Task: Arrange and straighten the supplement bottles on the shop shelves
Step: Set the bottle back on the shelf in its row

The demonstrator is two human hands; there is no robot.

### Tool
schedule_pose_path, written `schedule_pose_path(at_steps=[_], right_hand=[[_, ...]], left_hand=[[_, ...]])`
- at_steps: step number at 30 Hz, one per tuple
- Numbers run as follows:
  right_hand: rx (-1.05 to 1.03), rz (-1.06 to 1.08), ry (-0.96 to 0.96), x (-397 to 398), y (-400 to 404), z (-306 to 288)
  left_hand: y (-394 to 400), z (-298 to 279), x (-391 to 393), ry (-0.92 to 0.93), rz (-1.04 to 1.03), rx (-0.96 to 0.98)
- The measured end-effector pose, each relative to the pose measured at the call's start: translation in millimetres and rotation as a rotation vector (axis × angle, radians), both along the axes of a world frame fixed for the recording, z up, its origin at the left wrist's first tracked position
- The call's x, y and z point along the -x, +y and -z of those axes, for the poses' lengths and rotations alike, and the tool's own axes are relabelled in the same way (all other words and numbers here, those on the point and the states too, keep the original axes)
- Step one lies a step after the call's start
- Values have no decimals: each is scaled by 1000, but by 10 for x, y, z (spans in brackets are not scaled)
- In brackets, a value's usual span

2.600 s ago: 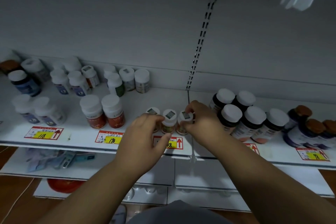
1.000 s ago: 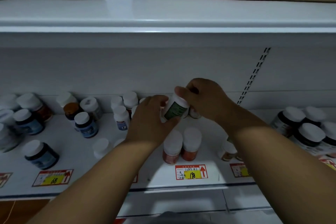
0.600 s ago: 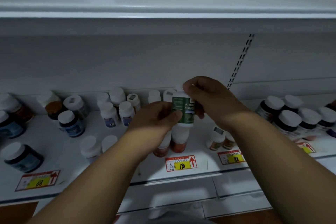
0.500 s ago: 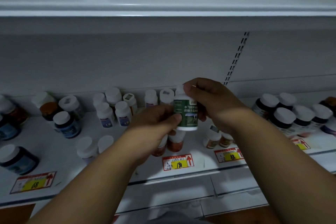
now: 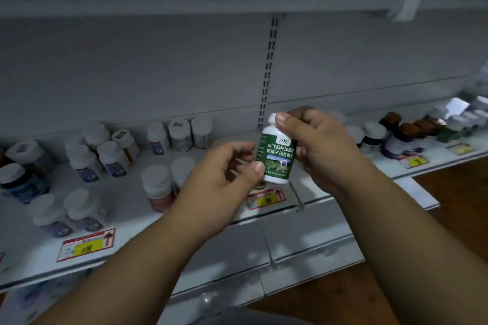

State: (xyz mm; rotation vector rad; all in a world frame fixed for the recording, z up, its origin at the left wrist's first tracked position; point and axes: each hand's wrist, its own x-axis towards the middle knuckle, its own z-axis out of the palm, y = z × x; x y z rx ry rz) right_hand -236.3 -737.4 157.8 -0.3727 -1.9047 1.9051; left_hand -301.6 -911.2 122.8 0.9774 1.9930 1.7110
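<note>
Green-labelled white bottle [image 5: 276, 158], now lifted clear of the shelf [image 5: 137, 185] to frame centre, pinched by right hand [image 5: 317, 145] with left hand [image 5: 224, 174] touching its side, label turned forward, presumably awaiting re-placement.

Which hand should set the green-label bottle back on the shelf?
Right. The right hand already grips the green-label bottle upright at its cap; the left hand only touches its lower edge.

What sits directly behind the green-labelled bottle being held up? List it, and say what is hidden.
Behind the green-labelled bottle gripped by the right hand rises the slotted upright of the white back panel. The bottle and hand cover the shelf area behind them, so any bottles there cannot be seen.
</note>
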Motion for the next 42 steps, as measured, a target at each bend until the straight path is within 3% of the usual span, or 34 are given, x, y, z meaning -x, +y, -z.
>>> schedule_pose_path(at_steps=[8, 16, 26, 34, 38, 42], right_hand=[[-3, 211, -10, -1628, 1000, -6], [-95, 347, -78, -2868, 2008, 153], [-91, 360, -89, -2834, 3352, 283], [-220, 411, -163, -2736, 4661, 16], [-264, 371, -155, -2572, 5326, 36], [-451, 325, -181, -2288, 6058, 102]], left_hand=[[1279, 34, -1311, 283, 152, 72], [2480, 261, -2334, 377, 351, 178], [3923, 415, -2307, 486, 277, 139], [5174, 186, -2053, 533, 269, 187], [5691, 172, -1984, 607, 189, 202], [6228, 233, -1850, 668, 14, 354]])
